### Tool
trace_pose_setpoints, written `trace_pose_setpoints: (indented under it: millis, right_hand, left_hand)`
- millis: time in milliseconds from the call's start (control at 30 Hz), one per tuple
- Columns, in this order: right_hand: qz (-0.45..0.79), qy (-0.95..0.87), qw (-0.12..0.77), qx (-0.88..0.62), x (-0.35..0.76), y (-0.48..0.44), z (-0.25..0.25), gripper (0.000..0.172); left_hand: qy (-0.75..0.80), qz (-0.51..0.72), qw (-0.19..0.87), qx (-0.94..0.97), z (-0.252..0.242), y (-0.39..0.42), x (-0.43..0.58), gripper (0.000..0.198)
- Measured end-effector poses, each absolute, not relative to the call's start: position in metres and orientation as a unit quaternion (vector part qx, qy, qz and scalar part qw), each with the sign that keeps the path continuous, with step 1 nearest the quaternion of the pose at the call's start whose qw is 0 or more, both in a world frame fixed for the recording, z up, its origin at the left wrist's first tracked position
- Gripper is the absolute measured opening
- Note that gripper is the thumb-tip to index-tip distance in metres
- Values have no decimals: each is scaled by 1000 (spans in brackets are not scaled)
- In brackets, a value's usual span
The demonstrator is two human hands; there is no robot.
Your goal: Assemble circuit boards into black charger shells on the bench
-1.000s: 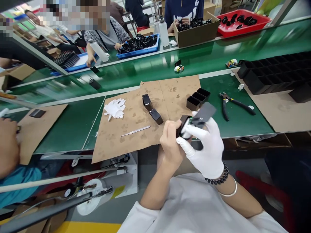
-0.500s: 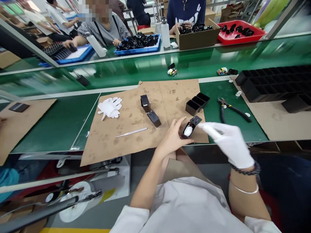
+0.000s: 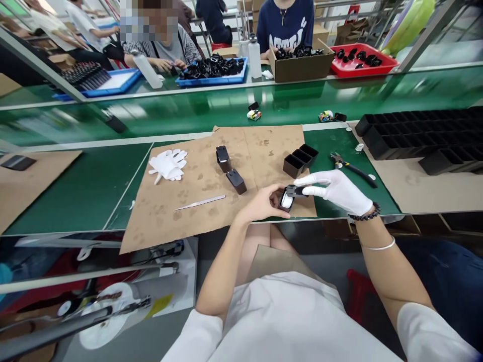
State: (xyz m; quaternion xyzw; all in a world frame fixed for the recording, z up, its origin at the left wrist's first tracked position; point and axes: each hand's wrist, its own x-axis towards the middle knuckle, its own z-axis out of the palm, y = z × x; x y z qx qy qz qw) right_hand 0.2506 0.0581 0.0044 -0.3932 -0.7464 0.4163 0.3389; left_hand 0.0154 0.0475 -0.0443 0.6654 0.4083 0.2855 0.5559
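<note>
My bare left hand [image 3: 264, 203] grips a small black charger housing [image 3: 286, 205] at the cardboard's front edge, with a white part showing inside it. In a white glove, my right hand [image 3: 326, 191] pinches the black pronged cover [image 3: 297, 191], which lies tilted over the top of that housing. Beyond my hands stand several open black housings [image 3: 293, 165] in a row. Two capped chargers [image 3: 236, 181] rest on the cardboard sheet [image 3: 204, 221] to the left. Tweezers [image 3: 200, 202] lie in front of them, and a crumpled white glove [image 3: 168, 165] is farther left.
Cutting pliers [image 3: 354, 170] lie to the right, beside a large block of black housings [image 3: 411, 133]. On the green conveyor belt [image 3: 196, 108] sit small circuit boards [image 3: 254, 115]. Across it are a blue tray [image 3: 213, 79], a cardboard box [image 3: 302, 68], a red tray [image 3: 362, 70] and co-workers.
My right hand has closed on the pronged cover, which now lies lower over the housing. My left hand has wrapped more closely around the housing. The view has shifted slightly.
</note>
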Motion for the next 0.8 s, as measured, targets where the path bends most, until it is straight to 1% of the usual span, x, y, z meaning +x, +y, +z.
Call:
trace_pose_setpoints:
  millis: [33,100,200,300,400,500,567,633,700,800]
  right_hand:
    - [389,-751,353,-401,247,55,4,25]
    - [311,-772,362,-419,240,48,1,26]
    - [201,-808,337,-440,232,40,-7,35]
    - [139,-814,317,-467,229,36,-12,33]
    - [114,-793,322,-504,226,34,-11,29]
    - [122,-772,340,-522,220,40,-2,22]
    - [153,-759,352,-526,215,48,4,14]
    - [173,-736,356,-549,209,55,8,12]
    - [157,-712,348,-589,203,57,6,12]
    - [98,-687,311,-649,193,51,-1,14]
  left_hand:
    - [421,299,544,662,-45,45,18,74]
    - [448,328,510,657,-47,40,25,73]
    - [496,372,433,654,-52,30,39,65]
    - [547,395,348,651,-55,20,53,61]
    - [589,400,271,648,-54,14,65,54]
    - [615,383,225,651,-53,12,74,46]
    - [622,373,212,655,-54,12,77,46]
    - [631,363,200,656,-55,12,79,48]
    - [642,347,194,656,-57,12,80,49]
    - [647,339,191,656,-61,11,81,55]
